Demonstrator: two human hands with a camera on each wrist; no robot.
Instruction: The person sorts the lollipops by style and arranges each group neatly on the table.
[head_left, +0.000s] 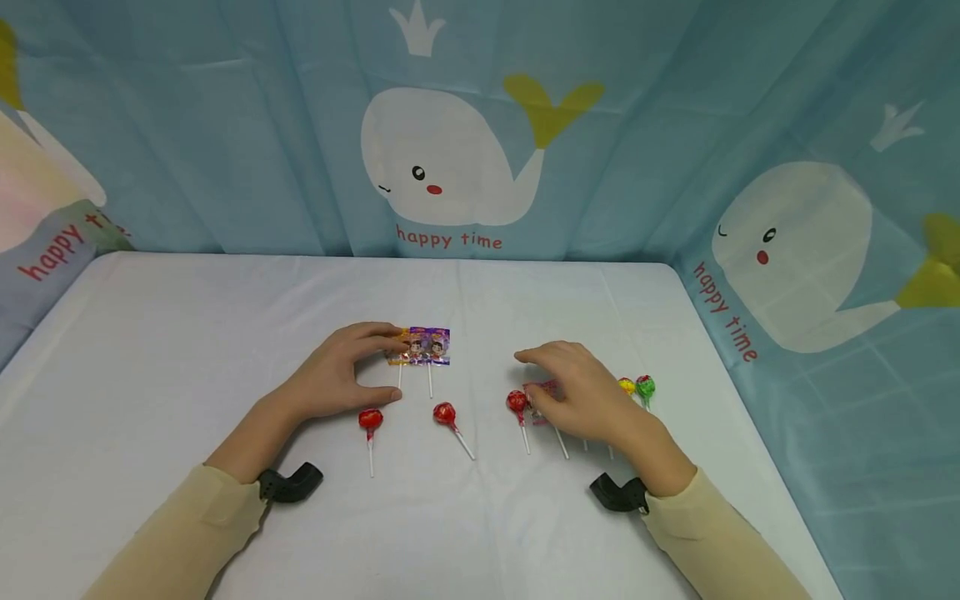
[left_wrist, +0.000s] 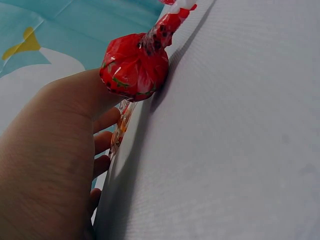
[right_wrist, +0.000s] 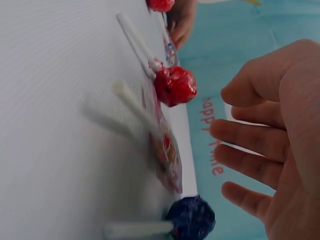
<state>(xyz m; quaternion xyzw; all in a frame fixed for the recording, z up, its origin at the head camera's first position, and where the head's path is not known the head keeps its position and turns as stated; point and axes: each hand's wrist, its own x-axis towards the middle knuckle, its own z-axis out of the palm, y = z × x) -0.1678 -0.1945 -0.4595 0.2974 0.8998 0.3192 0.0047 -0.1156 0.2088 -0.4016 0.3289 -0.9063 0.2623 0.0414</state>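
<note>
Head view: left hand [head_left: 337, 375] touches 2 flat lollipops [head_left: 420, 346] grouped on the tabletop [head_left: 187, 333], right hand [head_left: 581, 396] hovers spread over a third [head_left: 542, 393]; round ones [head_left: 445, 414] remain scattered, sorting seemingly early.

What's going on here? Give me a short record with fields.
Surface: white table
Backdrop: blue whale curtain
Left hand: fingers touching the flat purple-wrapped lollipops
Right hand: open, over a flat red-wrapped lollipop
Loose round red lollipops: three
By right hand: yellow lollipop, green lollipop
</note>
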